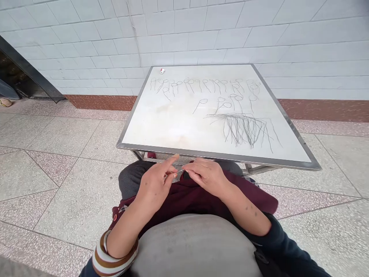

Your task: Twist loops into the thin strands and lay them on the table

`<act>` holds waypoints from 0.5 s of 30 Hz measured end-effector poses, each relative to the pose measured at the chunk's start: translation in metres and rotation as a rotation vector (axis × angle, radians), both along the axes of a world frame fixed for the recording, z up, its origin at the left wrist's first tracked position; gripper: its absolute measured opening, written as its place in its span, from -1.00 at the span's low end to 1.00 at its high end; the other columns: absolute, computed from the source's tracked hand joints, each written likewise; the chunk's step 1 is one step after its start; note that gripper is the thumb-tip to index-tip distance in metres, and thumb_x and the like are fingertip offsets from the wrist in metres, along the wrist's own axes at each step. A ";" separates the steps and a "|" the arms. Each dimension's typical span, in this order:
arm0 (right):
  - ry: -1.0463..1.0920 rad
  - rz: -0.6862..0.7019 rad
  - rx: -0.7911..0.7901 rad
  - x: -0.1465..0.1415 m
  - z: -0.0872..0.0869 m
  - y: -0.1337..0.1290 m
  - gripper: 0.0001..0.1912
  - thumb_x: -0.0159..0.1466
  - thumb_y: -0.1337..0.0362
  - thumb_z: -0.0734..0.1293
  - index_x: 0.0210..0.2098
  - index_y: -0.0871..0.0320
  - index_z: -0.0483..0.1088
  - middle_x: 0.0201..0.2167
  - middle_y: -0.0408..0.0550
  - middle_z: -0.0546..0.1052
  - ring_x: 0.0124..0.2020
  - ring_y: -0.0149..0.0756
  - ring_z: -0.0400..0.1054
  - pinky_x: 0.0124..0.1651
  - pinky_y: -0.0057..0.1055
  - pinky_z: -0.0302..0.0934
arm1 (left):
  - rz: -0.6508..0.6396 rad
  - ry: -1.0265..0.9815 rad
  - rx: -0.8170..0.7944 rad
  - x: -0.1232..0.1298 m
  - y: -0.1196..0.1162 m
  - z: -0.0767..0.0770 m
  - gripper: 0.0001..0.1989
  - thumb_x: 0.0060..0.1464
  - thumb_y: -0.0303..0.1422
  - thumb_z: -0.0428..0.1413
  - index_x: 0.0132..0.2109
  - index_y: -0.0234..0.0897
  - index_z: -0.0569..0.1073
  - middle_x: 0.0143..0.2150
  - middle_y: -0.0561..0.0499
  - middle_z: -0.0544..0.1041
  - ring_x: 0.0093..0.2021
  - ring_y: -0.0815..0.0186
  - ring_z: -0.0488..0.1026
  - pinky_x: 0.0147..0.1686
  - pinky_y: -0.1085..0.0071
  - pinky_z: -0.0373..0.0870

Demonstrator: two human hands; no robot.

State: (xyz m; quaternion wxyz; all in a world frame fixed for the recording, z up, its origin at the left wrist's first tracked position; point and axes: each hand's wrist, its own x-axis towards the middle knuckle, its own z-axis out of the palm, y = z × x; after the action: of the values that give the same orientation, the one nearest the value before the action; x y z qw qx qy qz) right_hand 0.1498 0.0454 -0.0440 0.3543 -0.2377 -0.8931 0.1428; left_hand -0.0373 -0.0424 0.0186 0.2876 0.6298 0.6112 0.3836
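My left hand [157, 182] and my right hand [206, 175] are close together over my lap, just in front of the table's near edge. A short piece of thin wire [180, 171] spans the small gap between them, pinched by the fingertips of both. On the white table [161, 123] lies a pile of loose dark wires [248, 129] at the right. Several wires bent into loops with tails [203, 101] are spread in rows across its far half.
A small red and white object [162, 71] sits at the table's far left corner. The table has a grey metal rim [213, 154]. Behind it stands a white tiled wall [190, 38]. A dark opening [20, 73] is at the far left, with part of a person's foot [5, 102].
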 end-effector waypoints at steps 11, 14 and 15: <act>0.210 -0.232 -0.123 -0.013 -0.001 -0.016 -0.79 0.24 0.46 0.22 -0.25 0.10 0.45 -0.41 -0.09 0.57 -0.40 -0.31 0.45 -0.36 -0.41 0.29 | 0.083 -0.043 0.005 0.014 0.009 -0.005 -0.53 0.14 -0.41 0.11 0.19 -0.06 0.40 -0.34 0.05 0.60 -0.27 0.22 0.47 -0.14 0.31 0.32; 0.254 -0.267 -0.196 -0.016 -0.002 -0.020 -0.81 0.26 0.43 0.23 -0.24 0.11 0.45 -0.38 -0.08 0.58 -0.41 -0.32 0.44 -0.37 -0.41 0.29 | 0.088 -0.046 -0.004 0.016 0.010 -0.007 -0.53 0.13 -0.41 0.12 0.20 -0.07 0.40 -0.30 0.06 0.62 -0.26 0.24 0.49 -0.12 0.32 0.33; 0.263 -0.268 -0.215 -0.017 -0.002 -0.021 -0.80 0.26 0.43 0.23 -0.23 0.10 0.46 -0.38 -0.08 0.58 -0.40 -0.32 0.44 -0.37 -0.41 0.29 | 0.088 -0.039 -0.008 0.016 0.010 -0.008 -0.53 0.14 -0.42 0.12 0.20 -0.07 0.39 -0.29 0.07 0.62 -0.26 0.25 0.49 -0.12 0.33 0.33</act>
State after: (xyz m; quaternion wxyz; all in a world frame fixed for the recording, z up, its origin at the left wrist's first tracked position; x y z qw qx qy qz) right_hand 0.1332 0.0249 -0.0464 0.4562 -0.3702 -0.7792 0.2184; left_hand -0.0213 -0.0324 0.0109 0.2847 0.5937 0.6339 0.4057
